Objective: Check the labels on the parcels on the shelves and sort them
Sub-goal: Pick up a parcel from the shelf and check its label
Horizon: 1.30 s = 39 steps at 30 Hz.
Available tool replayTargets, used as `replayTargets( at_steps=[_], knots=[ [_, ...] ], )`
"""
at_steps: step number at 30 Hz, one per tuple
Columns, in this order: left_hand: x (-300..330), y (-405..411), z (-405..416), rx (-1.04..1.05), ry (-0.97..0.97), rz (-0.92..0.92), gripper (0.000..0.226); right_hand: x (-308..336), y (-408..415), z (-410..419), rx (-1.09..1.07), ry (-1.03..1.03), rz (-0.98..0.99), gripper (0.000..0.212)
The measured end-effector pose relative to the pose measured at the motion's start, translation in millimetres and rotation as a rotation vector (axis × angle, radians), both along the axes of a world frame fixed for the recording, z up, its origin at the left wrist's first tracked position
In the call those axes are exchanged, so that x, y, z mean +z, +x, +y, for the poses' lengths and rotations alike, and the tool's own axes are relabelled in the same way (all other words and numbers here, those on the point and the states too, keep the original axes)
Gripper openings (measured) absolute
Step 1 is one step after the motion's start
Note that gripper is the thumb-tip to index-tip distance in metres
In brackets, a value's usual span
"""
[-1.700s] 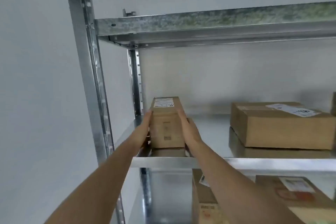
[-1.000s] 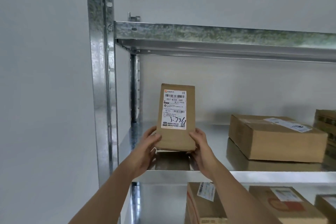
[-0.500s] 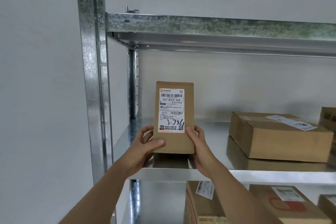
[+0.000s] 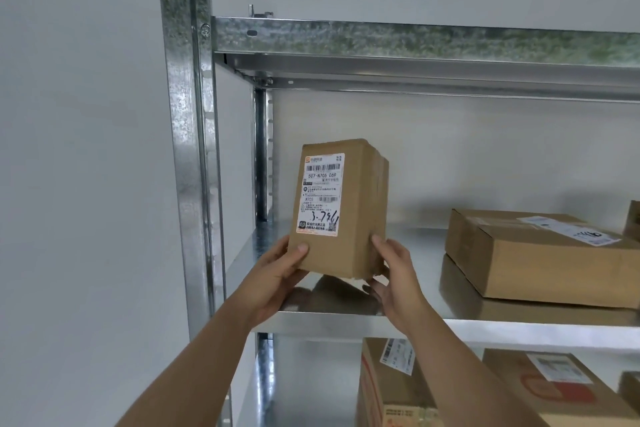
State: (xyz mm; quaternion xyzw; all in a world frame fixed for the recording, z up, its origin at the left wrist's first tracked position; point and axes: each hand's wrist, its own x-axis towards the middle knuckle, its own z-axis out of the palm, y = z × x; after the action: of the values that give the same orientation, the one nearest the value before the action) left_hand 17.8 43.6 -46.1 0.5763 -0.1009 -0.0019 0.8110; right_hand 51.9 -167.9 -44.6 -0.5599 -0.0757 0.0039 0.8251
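A small upright cardboard parcel (image 4: 353,218) is held just above the left end of the metal shelf (image 4: 408,321). Its white shipping label (image 4: 320,196) faces me, with barcodes and a handwritten number on it. My left hand (image 4: 277,274) grips the parcel's lower left edge, thumb on the front face. My right hand (image 4: 393,274) grips its lower right corner, fingers round the side. The parcel is turned slightly so its right side shows.
A flat cardboard box (image 4: 540,253) with a label lies on the same shelf to the right. More labelled boxes (image 4: 391,388) stand on the shelf below. A steel upright post (image 4: 188,149) rises at the left, with an upper shelf beam (image 4: 415,40) overhead.
The parcel was lying flat on the shelf; both hands lifted it upright with the label toward me, then turned it slightly left so its right side shows.
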Motion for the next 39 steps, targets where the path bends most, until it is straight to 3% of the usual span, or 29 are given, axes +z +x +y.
replayTargets(
  at_steps=[2,4,8,18,31,35,39],
  knots=[
    [-1,3,0,0.069,-0.056,0.021,0.05,0,-2,-2,-0.009,-0.011,-0.004,0.055],
    [-2,6,-1,0.145,-0.05,0.016,0.037,-1,-4,-2,-0.021,-0.024,-0.012,0.046],
    [-6,9,-6,0.272,0.139,0.009,0.028,0,-9,1,-0.051,-0.075,-0.059,0.039],
    [6,0,-14,0.2,0.135,0.019,0.018,2,-9,2,-0.063,-0.1,-0.076,0.034],
    [5,-3,-13,0.159,0.084,0.021,0.035,0,-8,4,-0.068,-0.123,-0.107,0.029],
    [3,-7,-14,0.15,0.124,-0.031,0.05,3,-11,4,-0.072,-0.134,-0.111,0.023],
    [3,-8,-12,0.149,0.109,-0.039,0.046,4,-10,6,-0.118,-0.165,-0.085,0.019]
  ],
)
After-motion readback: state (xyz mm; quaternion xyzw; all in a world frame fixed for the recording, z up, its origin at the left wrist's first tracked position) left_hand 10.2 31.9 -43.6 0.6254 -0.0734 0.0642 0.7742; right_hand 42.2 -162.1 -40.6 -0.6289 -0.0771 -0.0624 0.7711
